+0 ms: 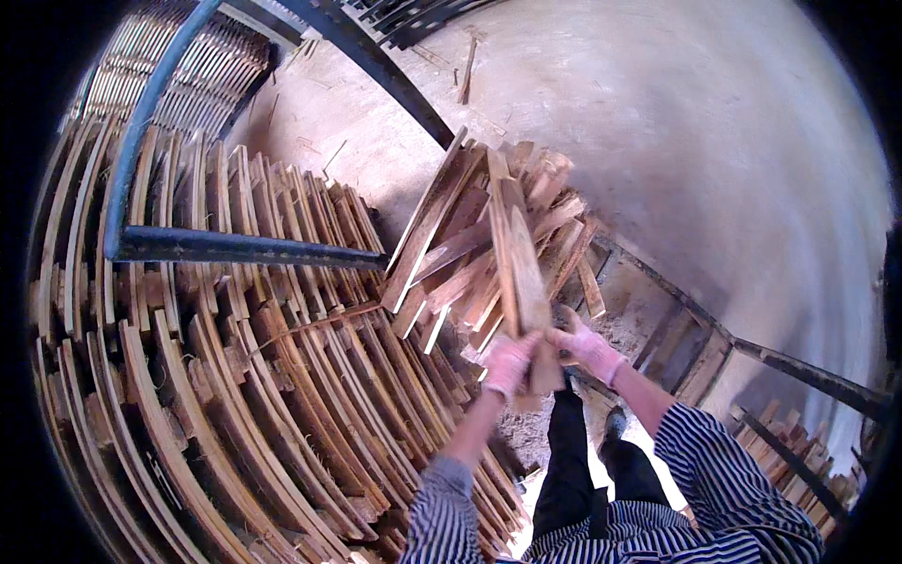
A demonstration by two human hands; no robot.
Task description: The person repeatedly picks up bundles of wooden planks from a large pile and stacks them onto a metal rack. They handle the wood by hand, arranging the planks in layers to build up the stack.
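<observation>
Both of my hands wear pink gloves and grip the near end of some long wooden planks (526,282), which point away from me over a loose heap of boards. My left hand (510,364) closes round the left edge of the planks. At their right edge, my right hand (589,350) is closed with its fingers against the wood. The held planks lie one against another, and I cannot tell exactly how many there are. Beneath and beyond them the heap of boards (451,254) lies jumbled, its pieces pointing various ways.
Long rows of stacked planks (235,404) fill the left side. A blue metal frame (244,246) crosses above them, and a dark rail (385,75) runs to the heap. Another metal frame (770,352) stands at right, near more wood pieces (799,451). Wood scraps (467,70) lie on the floor.
</observation>
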